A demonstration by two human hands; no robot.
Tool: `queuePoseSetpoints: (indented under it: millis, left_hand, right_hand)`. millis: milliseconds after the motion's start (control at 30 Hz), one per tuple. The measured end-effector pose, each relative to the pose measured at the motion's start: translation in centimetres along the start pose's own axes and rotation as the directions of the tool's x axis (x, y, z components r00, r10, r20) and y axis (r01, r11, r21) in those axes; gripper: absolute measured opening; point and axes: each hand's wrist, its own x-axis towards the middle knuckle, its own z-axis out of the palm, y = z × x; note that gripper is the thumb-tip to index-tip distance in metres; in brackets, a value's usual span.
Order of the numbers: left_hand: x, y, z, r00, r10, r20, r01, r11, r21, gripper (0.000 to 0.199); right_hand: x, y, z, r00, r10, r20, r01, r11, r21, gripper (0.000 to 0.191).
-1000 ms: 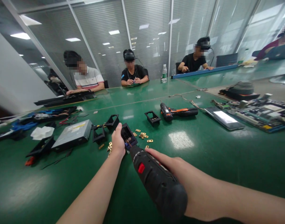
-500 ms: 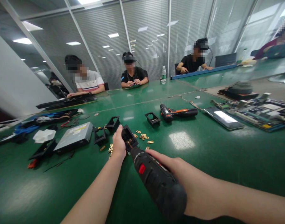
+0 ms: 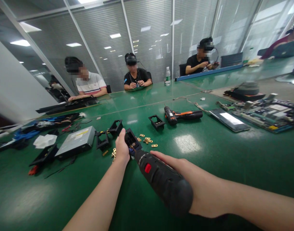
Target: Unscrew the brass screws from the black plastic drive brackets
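My left hand grips a black plastic housing by its left side, with small brass parts showing inside it. In my right hand is a black cordless drill with a red switch on top, its nose pointing away from me into the housing. The contact at the bit tip is too small to make out. Loose brass plates lie just beyond the housing, and more brass plates lie beside my left hand.
Black frames and a metal disc drive lie to the left. Another black frame, an orange-black cordless drill, a phone-like slab and circuit boards lie ahead and right. Several people sit across the green table.
The drill's nose has shifted slightly within the housing, and the view has moved a little. Across the table, the person at right has raised their hands from the blue bar.
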Motion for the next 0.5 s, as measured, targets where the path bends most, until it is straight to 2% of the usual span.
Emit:
queuePoseSetpoints:
  millis: [100,500]
  left_hand:
    - [0.08,-0.11,-0.04,1.0,0.014,-0.009,-0.014,1.0,0.01,0.048]
    - [0.09,-0.2,-0.05,1.0,0.01,0.013,-0.011,0.999,0.031,0.051]
  right_hand:
    - [-0.18,0.44,-0.32,1.0,-0.022,0.001,0.022,1.0,0.003,0.103]
    - [-0.07,0.66,-0.39,1.0,0.02,0.019,-0.019,1.0,-0.019,0.108]
